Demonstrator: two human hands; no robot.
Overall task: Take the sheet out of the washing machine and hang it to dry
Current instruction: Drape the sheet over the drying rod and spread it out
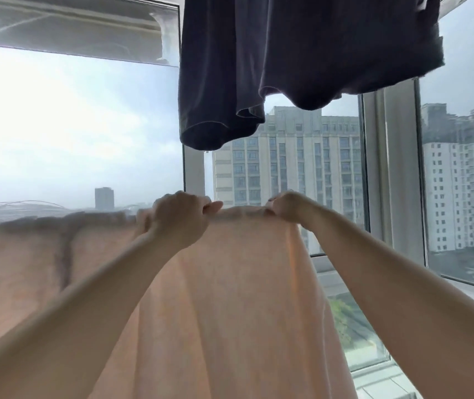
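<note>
Both the left hand (181, 218) and right hand (286, 207) pinch the top edge of the peach sheet (230, 298) in curled fingers, holding it high and taut, likely to spread it for drying below the dark garment (287, 53).

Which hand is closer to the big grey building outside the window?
The right hand. It grips the peach sheet just below the grey building in the view. The left hand grips the sheet further left, under the dark garment.
</note>
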